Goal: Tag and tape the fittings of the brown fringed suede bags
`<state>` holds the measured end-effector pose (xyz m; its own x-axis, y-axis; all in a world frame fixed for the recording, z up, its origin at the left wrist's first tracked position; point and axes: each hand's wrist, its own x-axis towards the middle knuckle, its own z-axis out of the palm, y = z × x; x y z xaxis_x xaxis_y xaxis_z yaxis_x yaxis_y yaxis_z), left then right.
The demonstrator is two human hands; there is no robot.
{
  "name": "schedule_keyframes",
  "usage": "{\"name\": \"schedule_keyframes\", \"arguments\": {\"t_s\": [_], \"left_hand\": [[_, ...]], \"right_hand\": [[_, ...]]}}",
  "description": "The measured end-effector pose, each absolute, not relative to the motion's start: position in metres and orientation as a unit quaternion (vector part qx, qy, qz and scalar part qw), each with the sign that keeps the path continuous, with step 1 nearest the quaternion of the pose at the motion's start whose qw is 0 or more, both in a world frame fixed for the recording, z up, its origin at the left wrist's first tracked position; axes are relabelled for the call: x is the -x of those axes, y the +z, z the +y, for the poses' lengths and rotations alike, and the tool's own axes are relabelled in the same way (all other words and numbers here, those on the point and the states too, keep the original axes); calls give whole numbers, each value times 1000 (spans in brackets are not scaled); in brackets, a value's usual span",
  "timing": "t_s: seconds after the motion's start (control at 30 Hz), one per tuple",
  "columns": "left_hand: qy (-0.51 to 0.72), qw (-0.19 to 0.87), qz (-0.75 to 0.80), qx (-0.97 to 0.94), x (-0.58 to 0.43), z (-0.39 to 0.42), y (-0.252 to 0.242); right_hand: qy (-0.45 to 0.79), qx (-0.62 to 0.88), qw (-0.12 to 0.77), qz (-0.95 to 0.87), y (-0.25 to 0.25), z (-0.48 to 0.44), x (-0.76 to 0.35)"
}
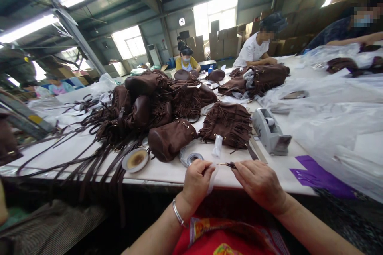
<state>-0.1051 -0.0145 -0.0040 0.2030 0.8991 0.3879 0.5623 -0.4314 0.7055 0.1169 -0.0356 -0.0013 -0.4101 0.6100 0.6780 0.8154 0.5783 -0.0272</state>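
Near the table's front edge, my left hand (198, 179) pinches a strip of thin whitish plastic (212, 181) that hangs below the fingers. My right hand (259, 183) is closed on a small dark piece with a thin metallic tip (222, 164), which points toward the left fingers; its exact kind does not show. Just beyond the hands lies a fringed dark brown bag (229, 121), with a wrapped white plastic piece (218, 146) at its near side. To its left, a smooth brown bag (171, 138) rests on its side, behind a roll of clear tape or film (193, 158).
A heap of brown bags (149, 103) with long straps fills the left of the table. A shallow white dish (125, 164) holds something brownish. At right stand a grey tape dispenser (271, 133), a purple sheet (321, 175) and clear plastic bags (335, 123). Co-workers (253, 50) sit across.
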Motion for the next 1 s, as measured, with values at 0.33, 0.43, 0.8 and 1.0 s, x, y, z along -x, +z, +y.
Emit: {"name": "schedule_keyframes", "arguments": {"t_s": [0.33, 0.43, 0.8, 1.0], "left_hand": [[378, 181, 456, -785, 104, -17, -4], [362, 177, 449, -797, 105, -16, -5], [293, 173, 412, -845, 95, -14, 0], [286, 228, 372, -853, 88, -18, 1]], "right_hand": [[-167, 424, 295, -840, -1, -36, -111], [-159, 420, 283, -847, -1, -36, -109], [-55, 390, 260, -881, 3, -22, -113], [66, 383, 242, -889, 1, -19, -117]]}}
